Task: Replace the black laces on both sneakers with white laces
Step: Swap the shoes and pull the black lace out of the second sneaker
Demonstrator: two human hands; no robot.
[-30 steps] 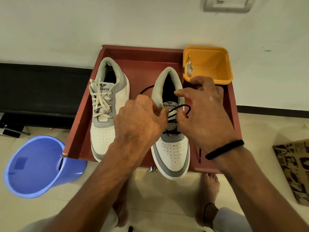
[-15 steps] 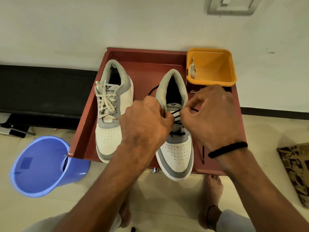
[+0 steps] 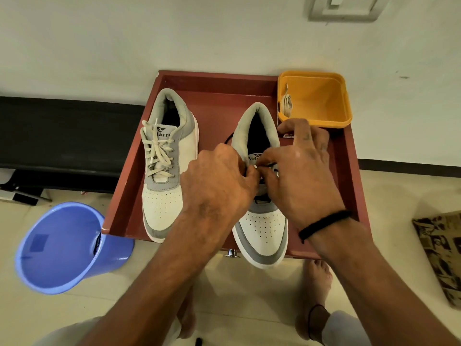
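While the left hand [image 3: 219, 186] pinches the black lace [image 3: 270, 168], the right hand [image 3: 299, 176] pinches it too.

Even, soft indoor light, moderately bright; source not visible. Wall [image 3: 224, 33] is evenly lit, without glare. Faint diffuse shadows on the floor [image 3: 249, 283] under the red tray [image 3: 219, 96] and forearms. Dark bench [image 3: 62, 136] at left reads underexposed. Wide-angle bending at the edges: tray sides splay and the blue bucket [image 3: 62, 248] stretches. Focus is sharp at centre, slightly soft towards the corners.
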